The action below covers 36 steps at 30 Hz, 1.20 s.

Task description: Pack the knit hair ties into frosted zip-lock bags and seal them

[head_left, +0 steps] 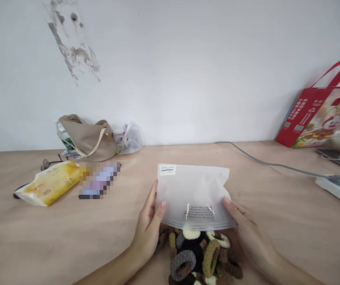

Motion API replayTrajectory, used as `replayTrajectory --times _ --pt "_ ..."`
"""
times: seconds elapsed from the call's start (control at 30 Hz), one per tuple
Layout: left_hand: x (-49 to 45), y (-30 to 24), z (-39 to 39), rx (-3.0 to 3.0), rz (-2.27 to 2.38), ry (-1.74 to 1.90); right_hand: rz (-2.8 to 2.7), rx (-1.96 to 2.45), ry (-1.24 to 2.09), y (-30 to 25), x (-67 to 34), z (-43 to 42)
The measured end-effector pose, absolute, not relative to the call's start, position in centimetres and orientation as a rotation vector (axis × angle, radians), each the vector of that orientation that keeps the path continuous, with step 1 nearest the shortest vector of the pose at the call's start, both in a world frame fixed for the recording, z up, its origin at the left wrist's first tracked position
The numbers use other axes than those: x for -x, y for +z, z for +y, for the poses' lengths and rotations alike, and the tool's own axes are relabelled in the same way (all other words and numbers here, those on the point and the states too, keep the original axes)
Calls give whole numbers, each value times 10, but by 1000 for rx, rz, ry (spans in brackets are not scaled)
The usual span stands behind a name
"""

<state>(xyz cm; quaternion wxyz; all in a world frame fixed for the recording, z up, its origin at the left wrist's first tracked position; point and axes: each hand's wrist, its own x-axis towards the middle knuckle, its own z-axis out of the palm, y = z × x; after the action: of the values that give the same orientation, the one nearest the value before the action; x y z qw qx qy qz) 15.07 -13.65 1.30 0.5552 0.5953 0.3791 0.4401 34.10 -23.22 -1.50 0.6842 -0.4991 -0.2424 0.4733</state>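
Between my two hands is a frosted plastic zip bag (184, 190), with a barcode label at its upper left corner and a block of printed text lower down. My left hand (149, 221) grips its left edge, thumb on the front face. At the right edge, my right hand (247, 225) pinches the bag with the thumb in front, and the plastic creases there. Just below the bag's zip edge lies a pile of fabric hair ties (183, 264) in grey, brown, black, tan and cream. The bag hides the top of the pile.
At left lie a yellow tissue pack (54, 184) and a phone (100, 181). A beige handbag (91, 136) and a clear plastic bag (131, 138) stand by the wall. To the right are a red shopping bag (303, 113), a power strip (336, 190) and its grey cable (264, 160).
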Motion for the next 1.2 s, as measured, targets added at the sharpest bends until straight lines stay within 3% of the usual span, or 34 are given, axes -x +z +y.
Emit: replayTrajectory --times 0.47,0.6,0.8,1.0,1.2 --pt "-153 17 -124 -1204 835 992 -612 1315 894 -7 -354 -225" --pt "-150 16 -118 -1387 919 1110 -895 1532 873 -1 -356 -232" --pt "-150 12 -103 -1583 976 1170 -1035 1408 998 -3 -361 -231" --pt "-153 14 -102 -1660 906 1175 -1154 1598 474 4 -369 -226" --pt "-157 14 -100 -1746 866 1247 -1194 1520 432 14 -368 -231"
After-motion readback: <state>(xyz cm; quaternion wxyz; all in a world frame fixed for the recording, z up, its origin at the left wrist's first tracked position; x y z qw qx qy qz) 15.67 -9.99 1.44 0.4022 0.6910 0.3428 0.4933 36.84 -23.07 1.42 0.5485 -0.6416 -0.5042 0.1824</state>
